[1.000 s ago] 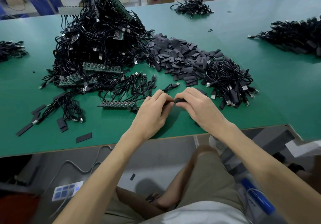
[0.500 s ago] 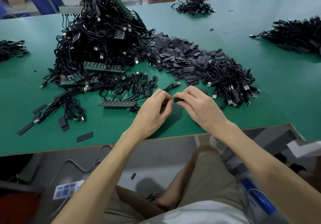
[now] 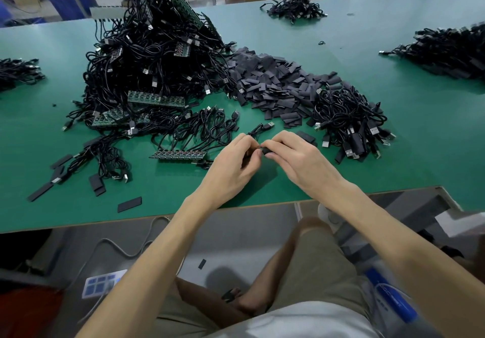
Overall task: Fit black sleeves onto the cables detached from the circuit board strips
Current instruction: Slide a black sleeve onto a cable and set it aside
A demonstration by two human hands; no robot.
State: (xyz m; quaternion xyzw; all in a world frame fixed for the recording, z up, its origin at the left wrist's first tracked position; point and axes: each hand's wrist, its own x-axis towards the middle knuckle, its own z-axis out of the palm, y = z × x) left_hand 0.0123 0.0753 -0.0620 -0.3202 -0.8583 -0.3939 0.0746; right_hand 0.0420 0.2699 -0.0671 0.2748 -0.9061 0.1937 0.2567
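**Head view, sleeve-fitting step.** The left hand (image 3: 231, 169) is pinching a cable (image 3: 258, 129) between thumb and fingertips. The cable's plug end is trailing across the table (image 3: 414, 159) toward 1 o'clock of that hand. The right hand (image 3: 299, 159) is pinching a black sleeve (image 3: 265, 151), of which only a short dark stub is showing between the two sets of fingertips.

Compared with one second and half a second ago, both hands are working at almost the same spot near the table's near edge. The gap between them is closing, though: the fingertips are now all but touching, and less of the sleeve is showing.

Judged from this, the cable end is being fed into the sleeve's mouth, and the fit is under way rather than complete. How far the cable is sitting inside cannot be told, since the fingers are covering the joint.

- **9 o'clock of the left hand:** a circuit board strip (image 3: 178, 155) is lying flat.
- **12 o'clock:** the heap of loose sleeves (image 3: 270, 86) is lying within reach.
- **11 o'clock:** a large pile of cabled strips (image 3: 157, 57) is standing, so most of the task appears to lie ahead.
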